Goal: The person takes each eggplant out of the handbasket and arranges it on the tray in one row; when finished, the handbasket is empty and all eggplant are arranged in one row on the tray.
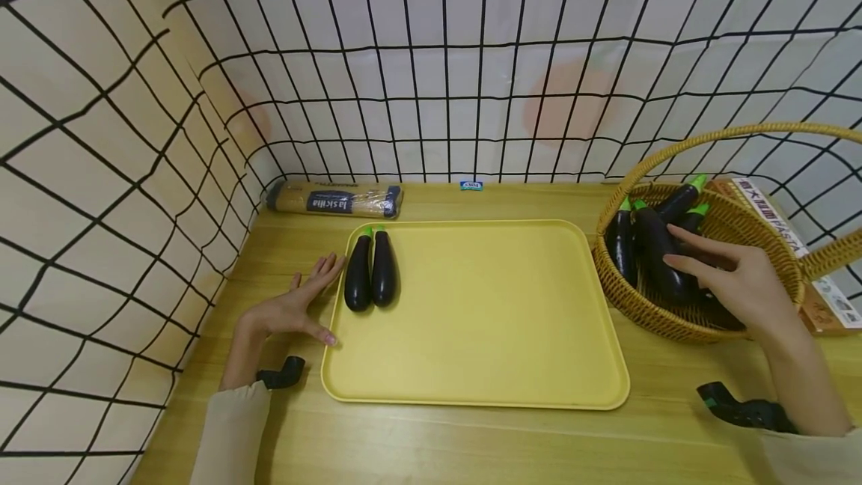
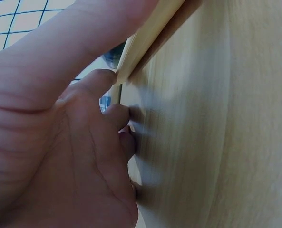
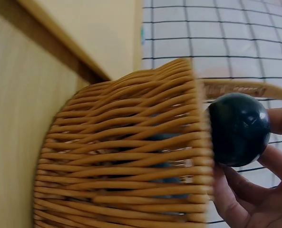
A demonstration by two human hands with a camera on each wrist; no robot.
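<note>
My right hand [image 1: 741, 275] reaches over the wicker basket [image 1: 707, 331] and grips a dark purple eggplant [image 1: 656, 245] between thumb and fingers. In the right wrist view that eggplant's rounded end [image 3: 239, 129] shows above the rim, with fingers around it. Other eggplants [image 1: 621, 244] with green stems lie in the basket. Two eggplants [image 1: 358, 273] lie side by side at the left of the yellow tray [image 1: 485, 320]. At the tray's left edge my left hand [image 1: 289, 313] rests with fingers spread; the left wrist view shows its thumb and fingers [image 2: 117, 116] along the edge.
Behind the tray lies a pasta packet [image 1: 333, 199], and a small blue label [image 1: 471, 185] sits by the back. A box with printed writing [image 1: 824, 290] stands partly behind the basket. Black grid mesh [image 1: 444, 73] encloses the table; the basket handle [image 1: 727, 133] arches up.
</note>
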